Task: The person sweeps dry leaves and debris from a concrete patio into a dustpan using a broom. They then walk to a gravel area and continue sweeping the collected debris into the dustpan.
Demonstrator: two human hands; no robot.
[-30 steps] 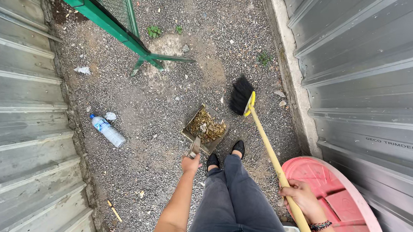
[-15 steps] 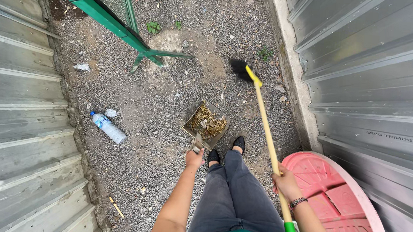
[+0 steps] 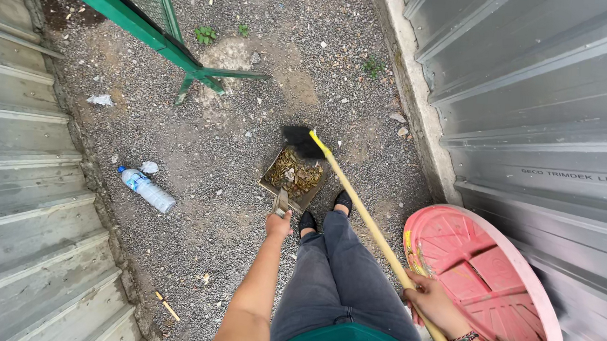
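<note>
Left hand (image 3: 278, 225) clamped on the dustpan (image 3: 293, 174) handle; right hand (image 3: 430, 302) gripping the broom (image 3: 357, 206).

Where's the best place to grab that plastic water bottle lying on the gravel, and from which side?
Grip the plastic bottle around its clear mid-body, coming straight down from above. It lies flat on the gravel, long axis slanting from the cap end at upper left to the base at lower right, so close across that axis; the sheet-metal wall probably crowds a side approach.
</note>
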